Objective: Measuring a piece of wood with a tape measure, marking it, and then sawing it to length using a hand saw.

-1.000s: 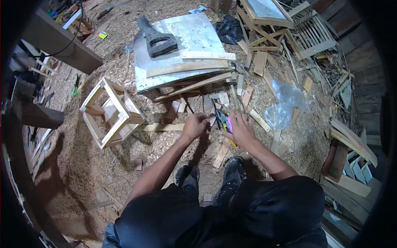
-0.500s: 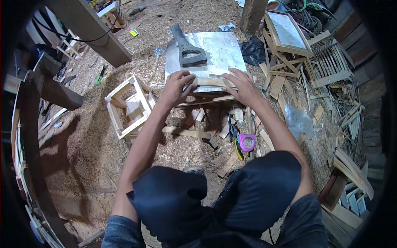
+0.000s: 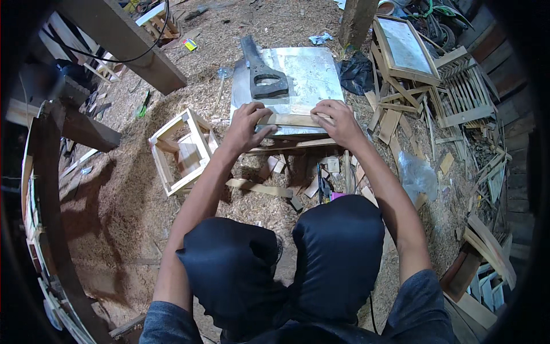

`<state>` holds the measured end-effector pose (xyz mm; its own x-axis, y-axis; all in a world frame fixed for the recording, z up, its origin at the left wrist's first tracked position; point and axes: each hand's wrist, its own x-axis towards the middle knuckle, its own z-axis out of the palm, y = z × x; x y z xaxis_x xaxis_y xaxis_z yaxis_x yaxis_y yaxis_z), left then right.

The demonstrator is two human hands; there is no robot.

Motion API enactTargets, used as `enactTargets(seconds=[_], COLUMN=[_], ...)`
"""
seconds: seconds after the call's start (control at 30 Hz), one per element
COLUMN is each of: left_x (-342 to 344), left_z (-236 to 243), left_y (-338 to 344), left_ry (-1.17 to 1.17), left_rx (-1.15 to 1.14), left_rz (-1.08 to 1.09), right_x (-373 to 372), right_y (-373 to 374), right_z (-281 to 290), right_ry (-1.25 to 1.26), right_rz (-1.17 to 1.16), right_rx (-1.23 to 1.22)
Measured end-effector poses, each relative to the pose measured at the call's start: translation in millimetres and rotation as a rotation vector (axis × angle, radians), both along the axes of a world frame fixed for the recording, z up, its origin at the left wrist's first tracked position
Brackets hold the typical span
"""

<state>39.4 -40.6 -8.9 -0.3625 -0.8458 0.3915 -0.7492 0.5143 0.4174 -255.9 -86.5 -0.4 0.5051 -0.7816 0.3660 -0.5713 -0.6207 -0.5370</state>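
Both of my hands are at a pale wooden strip [image 3: 289, 119] along the near edge of a scuffed white board [image 3: 312, 74]. My left hand [image 3: 247, 126] grips its left end with fingers curled over it. My right hand [image 3: 338, 123] is closed round its right end. Another pale piece [image 3: 303, 108] lies just behind the strip. A dark, worn tool with a looped handle [image 3: 269, 89] rests on the board. Below the board, pliers [image 3: 322, 186] and a pink tape measure [image 3: 337, 196] lie on the ground, partly hidden by my right knee.
A small wooden frame box [image 3: 195, 140] stands left on the shavings. Posts [image 3: 152, 69] rise at left. Framed panels [image 3: 401, 46], slats [image 3: 467, 92], a black bag [image 3: 355, 74] and clear plastic [image 3: 415, 175] lie right. A person in dark clothing [image 3: 71, 71] is partly visible, far left.
My hands left the tools and tape measure on the ground and moved forward to the strip on the board, now gripping it. My knees have risen into view, covering part of the tools.
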Motion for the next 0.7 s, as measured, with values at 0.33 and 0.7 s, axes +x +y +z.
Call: enactTargets(seconds=[0.33,0.7], left_x=[-33,-179], left_z=[4,-49], left_y=[-17,51], left_ry=[-0.008,-0.080], left_rx=[-0.003,0.028], left_rz=[-0.163,-0.389], right_x=[-24,-157], right_y=[4,116], right_z=[-5,-44], right_ry=[-0.185,-0.002], right_rz=[-0.075,-0.818], right_rx=[-0.095,-0.151])
